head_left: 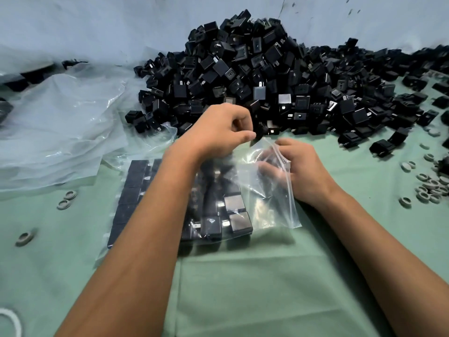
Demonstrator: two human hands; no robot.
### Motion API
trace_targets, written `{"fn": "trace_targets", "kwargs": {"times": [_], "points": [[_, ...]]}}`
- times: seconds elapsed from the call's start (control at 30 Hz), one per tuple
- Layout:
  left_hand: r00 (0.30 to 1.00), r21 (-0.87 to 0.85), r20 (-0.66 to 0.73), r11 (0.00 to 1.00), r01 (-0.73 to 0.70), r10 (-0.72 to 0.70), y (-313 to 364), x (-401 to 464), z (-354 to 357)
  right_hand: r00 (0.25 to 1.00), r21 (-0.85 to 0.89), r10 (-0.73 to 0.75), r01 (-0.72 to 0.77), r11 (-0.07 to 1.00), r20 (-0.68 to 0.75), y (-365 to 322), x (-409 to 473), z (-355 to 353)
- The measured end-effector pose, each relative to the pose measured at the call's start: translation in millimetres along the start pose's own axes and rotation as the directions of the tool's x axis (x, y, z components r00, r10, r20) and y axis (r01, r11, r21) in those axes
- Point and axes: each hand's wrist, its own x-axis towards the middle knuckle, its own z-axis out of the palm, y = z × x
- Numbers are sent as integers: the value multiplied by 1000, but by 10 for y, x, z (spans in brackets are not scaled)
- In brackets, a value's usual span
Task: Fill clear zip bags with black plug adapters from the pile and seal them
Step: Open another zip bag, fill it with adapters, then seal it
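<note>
A big pile of black plug adapters (267, 76) rises at the back of the green table. In front of it lies a clear zip bag (267, 203) partly packed with rows of adapters (233, 215). My left hand (218, 130) hovers over the bag's mouth and pinches a black adapter (258, 136) between thumb and fingers. My right hand (298, 166) grips the bag's open zip edge, with its fingers showing through the plastic. My left forearm hides the middle of the packed rows.
A heap of loose clear bags (60, 122) lies at the left. Small grey rings (430, 186) are scattered at the right edge, with a few rings (64, 200) at the left. Stray adapters (388, 142) lie to the right of the pile. A pale wall stands behind it.
</note>
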Motion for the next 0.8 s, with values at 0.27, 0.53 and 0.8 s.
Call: {"fn": "trace_targets", "kwargs": {"times": [0.27, 0.53, 0.8], "points": [[982, -30, 103, 986, 165, -161, -309, -122, -209, 989, 83, -6, -6, 997, 149, 7, 28, -125], [975, -27, 144, 985, 172, -166, -323, -104, -165, 994, 116, 106, -107, 987, 18, -34, -17, 39], [966, -38, 205, 985, 166, -155, -293, -102, -206, 997, 101, -34, 26, 995, 75, -56, -37, 80]]}}
